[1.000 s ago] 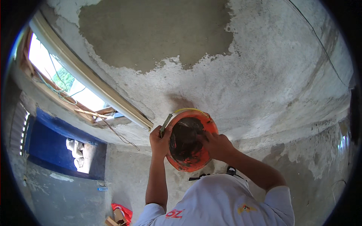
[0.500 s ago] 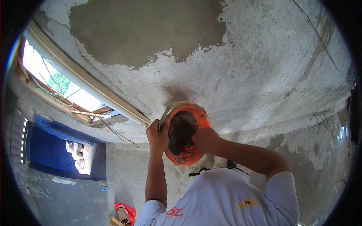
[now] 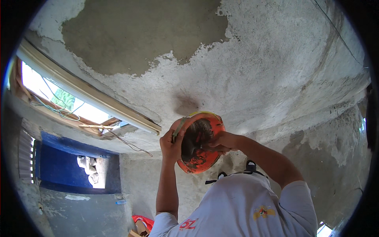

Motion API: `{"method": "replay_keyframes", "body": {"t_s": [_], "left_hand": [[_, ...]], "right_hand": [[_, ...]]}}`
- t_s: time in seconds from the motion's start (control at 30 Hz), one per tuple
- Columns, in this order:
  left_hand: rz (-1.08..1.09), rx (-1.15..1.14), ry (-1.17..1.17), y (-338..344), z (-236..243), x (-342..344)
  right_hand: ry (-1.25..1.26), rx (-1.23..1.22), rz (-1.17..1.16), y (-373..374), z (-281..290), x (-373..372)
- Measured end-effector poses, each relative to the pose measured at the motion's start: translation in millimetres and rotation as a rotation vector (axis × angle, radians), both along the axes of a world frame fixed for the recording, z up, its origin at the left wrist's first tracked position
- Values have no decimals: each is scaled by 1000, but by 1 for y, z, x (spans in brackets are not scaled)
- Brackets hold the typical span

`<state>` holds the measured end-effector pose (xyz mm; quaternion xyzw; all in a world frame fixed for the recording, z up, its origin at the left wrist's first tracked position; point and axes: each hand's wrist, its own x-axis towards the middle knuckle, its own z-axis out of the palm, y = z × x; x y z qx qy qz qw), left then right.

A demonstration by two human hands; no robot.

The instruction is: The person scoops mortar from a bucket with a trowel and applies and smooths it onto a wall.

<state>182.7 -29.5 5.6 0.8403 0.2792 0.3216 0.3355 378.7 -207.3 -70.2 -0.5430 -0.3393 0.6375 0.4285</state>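
Observation:
An orange bowl (image 3: 218,125) with dark wet mortar (image 3: 194,136) inside is held up in front of me, tilted so its hollow shows. My left hand (image 3: 170,146) grips its left rim, fingers closed. A thin flat grey-green strip, maybe a tool's blade (image 3: 179,128), is pinned along that rim by the same hand. My right hand (image 3: 223,142) reaches over the right rim into the bowl, its fingers curled together close to the mortar. Something greyish shows by those fingertips, but its kind is too unclear to name.
Beyond the bowl rises a rough whitish wall (image 3: 268,79) with a darker grey plaster patch (image 3: 146,35). At left are a long pale trim strip (image 3: 94,91), an opening with loose wires (image 3: 63,112) and a blue recess (image 3: 59,158). A red bag with cardboard (image 3: 143,223) lies low.
The view has shifted a little. My right hand has turned within the bowl, with its curled fingers now showing more plainly. My left hand keeps its grip on the rim.

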Motion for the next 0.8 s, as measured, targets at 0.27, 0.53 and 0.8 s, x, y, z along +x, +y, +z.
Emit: {"method": "replay_keyframes", "body": {"t_s": [0.27,0.53,0.8], "left_hand": [[333,-442,-553,20,-17,-37],[434,-565,-617,-9,-32,-41],[445,-613,-559,-19,-58,-56]], "right_hand": [[588,159,-153,-69,-2,28],[792,410,-186,-113,-1,50],[-25,712,-553,-121,54,77]]}}
